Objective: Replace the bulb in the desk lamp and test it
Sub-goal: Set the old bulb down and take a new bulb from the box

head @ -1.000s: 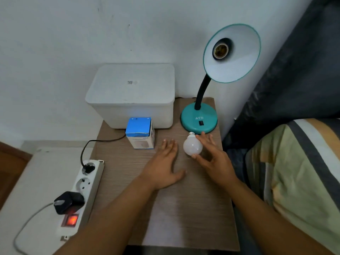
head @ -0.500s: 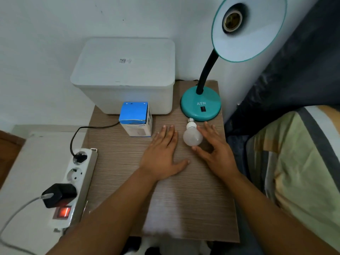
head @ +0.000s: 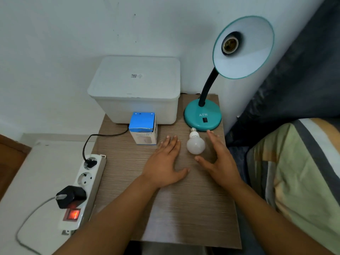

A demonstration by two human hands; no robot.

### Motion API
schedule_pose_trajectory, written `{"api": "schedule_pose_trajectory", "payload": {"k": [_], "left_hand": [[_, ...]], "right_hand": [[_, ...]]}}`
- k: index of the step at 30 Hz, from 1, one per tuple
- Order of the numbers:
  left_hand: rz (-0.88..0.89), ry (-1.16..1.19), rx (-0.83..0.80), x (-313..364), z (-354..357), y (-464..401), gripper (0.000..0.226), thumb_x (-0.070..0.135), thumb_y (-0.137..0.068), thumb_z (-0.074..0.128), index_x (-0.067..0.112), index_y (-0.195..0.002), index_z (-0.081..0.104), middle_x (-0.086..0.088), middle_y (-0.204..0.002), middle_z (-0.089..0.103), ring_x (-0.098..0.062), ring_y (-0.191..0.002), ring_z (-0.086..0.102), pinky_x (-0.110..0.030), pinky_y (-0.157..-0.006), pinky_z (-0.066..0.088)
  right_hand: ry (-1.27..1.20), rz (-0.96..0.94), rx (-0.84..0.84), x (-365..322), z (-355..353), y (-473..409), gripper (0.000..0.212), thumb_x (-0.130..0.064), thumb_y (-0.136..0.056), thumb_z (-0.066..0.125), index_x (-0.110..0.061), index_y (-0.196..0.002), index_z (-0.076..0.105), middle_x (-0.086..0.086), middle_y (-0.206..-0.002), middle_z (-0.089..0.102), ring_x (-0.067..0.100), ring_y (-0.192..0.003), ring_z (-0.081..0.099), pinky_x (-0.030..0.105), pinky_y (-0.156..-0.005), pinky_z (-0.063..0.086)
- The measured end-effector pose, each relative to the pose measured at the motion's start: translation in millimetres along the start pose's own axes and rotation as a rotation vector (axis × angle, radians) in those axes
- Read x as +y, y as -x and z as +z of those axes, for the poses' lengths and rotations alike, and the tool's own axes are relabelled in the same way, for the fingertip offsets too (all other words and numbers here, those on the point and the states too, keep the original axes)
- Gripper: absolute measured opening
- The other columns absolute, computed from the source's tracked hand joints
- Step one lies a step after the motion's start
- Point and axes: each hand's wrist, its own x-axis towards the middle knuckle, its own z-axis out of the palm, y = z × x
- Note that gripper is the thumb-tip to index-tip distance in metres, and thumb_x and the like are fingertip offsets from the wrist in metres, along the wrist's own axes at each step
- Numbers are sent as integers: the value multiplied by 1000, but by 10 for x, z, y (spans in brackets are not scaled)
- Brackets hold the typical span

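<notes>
Bulb: lies on its side on the table, screw cap toward the lamp base, between the two hands.
Handling: judged light, smooth and round, so apt to roll; the globe is likely breakable. Best taken around the globe's widest part, leaving the cap free for threading.
Left hand: open, palm flat on the table, just beside the bulb, not touching it.
Right hand: open and cupped beside the bulb, thumb below it; holds nothing.
Socket: empty, facing out of the tilted shade.
Blue carton: closed, standing upright; contents not visible.
White bin: lid on; contents not visible.
Power strip: switch lit; two plugs seated, one outlet free.
</notes>
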Motion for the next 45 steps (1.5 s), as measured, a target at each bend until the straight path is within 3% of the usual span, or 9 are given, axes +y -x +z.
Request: {"api": "schedule_pose_trajectory", "payload": {"k": [3, 8, 17, 23, 29, 31, 35, 42, 45], "left_hand": [[-32, 56, 19, 10, -86, 141, 101, 69, -86, 51, 17, -161, 8, 4, -167, -1, -15, -155, -7, -27, -122, -4], [-140, 147, 91, -1, -234, 439, 96, 62, -89, 60, 19, -160, 12, 4, -168, 9, -10, -154, 0, -24, -121, 2], [-379, 347, 344, -313, -391, 807, 91, 50, -88, 69, 23, -160, 19, 8, -166, 17, 0, -149, 10, -19, -118, 11], [-482, 495, 432, -460, -483, 657, 98, 42, -86, 75, 20, -161, 15, 7, -167, 16, -9, -152, 15, -29, -122, 20], [-438, 520, 489, -574, -503, 383, 85, 43, -86, 72, 23, -157, 29, 4, -159, 37, -12, -148, 32, -41, -116, 37], [-428, 527, 512, -589, -489, 344, 83, 39, -87, 74, 21, -156, 32, 5, -157, 40, -8, -145, 35, -34, -116, 37], [-401, 565, 552, -588, -483, 330, 75, 32, -89, 75, 18, -154, 39, 10, -145, 50, 4, -129, 45, 0, -100, 33], [-311, 611, 527, -682, -478, 292, 88, 36, -88, 72, 34, -159, 21, 7, -145, 52, -9, -131, 52, -39, -106, 48], [-240, 546, 498, -715, -553, 284, 100, 35, -88, 73, 39, -160, 4, 5, -147, 50, -10, -131, 51, -33, -105, 47]], "right_hand": [[24, -9, 7, -106, -37, 55, 91, -45, -81, 74, -34, -154, 21, -14, -161, 21, 2, -148, 13, 37, -121, 20], [55, -99, 44, -329, -22, 144, 86, -42, -80, 76, -40, -148, 24, -22, -153, 23, -20, -138, 9, 8, -111, 11], [-42, -172, -20, -732, 237, 39, 63, -41, -86, 71, -48, -140, 39, -23, -151, 29, -6, -143, 20, 25, -115, 20], [-43, -239, -76, -1007, 439, -278, 48, -41, -89, 68, -36, -136, 56, -14, -144, 47, -2, -133, 37, 19, -108, 29], [-117, -258, -13, -1151, 652, -680, 44, -33, -87, 72, -20, -129, 64, -4, -131, 62, 2, -119, 53, 28, -104, 44], [-107, -254, -10, -1150, 687, -745, 43, -32, -87, 73, -19, -127, 65, -4, -129, 63, 1, -117, 53, 27, -102, 45], [-122, -260, 4, -1126, 713, -801, 37, -31, -88, 72, -19, -122, 68, -9, -123, 63, -3, -112, 52, 28, -98, 48], [-238, -125, 73, -1213, 718, -864, 43, -42, -86, 71, -29, -125, 58, -15, -107, 66, 1, -97, 59, 30, -84, 54], [-274, -86, 162, -1283, 725, -915, 41, -45, -86, 70, -25, -120, 60, -16, -98, 66, 3, -93, 62, 33, -81, 56]]}}
